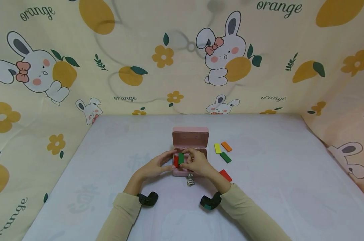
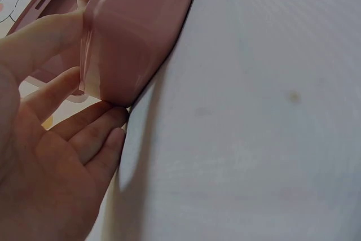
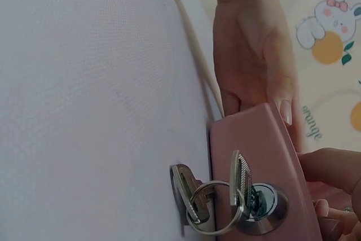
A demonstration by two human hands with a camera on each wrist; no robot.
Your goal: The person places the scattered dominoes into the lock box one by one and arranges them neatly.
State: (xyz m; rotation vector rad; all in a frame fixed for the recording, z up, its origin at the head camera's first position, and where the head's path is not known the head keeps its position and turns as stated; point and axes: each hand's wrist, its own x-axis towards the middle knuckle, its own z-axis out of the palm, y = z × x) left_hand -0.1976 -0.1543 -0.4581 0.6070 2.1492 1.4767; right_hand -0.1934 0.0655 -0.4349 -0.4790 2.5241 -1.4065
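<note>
In the head view a pink lockable metal box [image 1: 190,173] stands with its lid [image 1: 190,129] raised. My left hand [image 1: 153,168] holds the box's left side, its thumb near the front corner and its fingers farther back. A red block [image 1: 176,162] is inside, along the left wall. Beside it, my right hand [image 1: 198,163] pinches a green block [image 1: 181,158] between thumb and fingers, over the box's interior. The right wrist view shows a key [image 3: 241,176] in the front lock, with a second key [image 3: 192,193] on the same ring. Part of the interior is hidden behind the right hand.
Right of the box lie a yellow block [image 1: 217,148], an orange block [image 1: 226,146] and another green block [image 1: 225,157]. Another red block [image 1: 225,175] lies nearer, beside the right forearm. Behind the white table [image 1: 124,134] hangs a rabbit-print cloth [image 1: 176,77].
</note>
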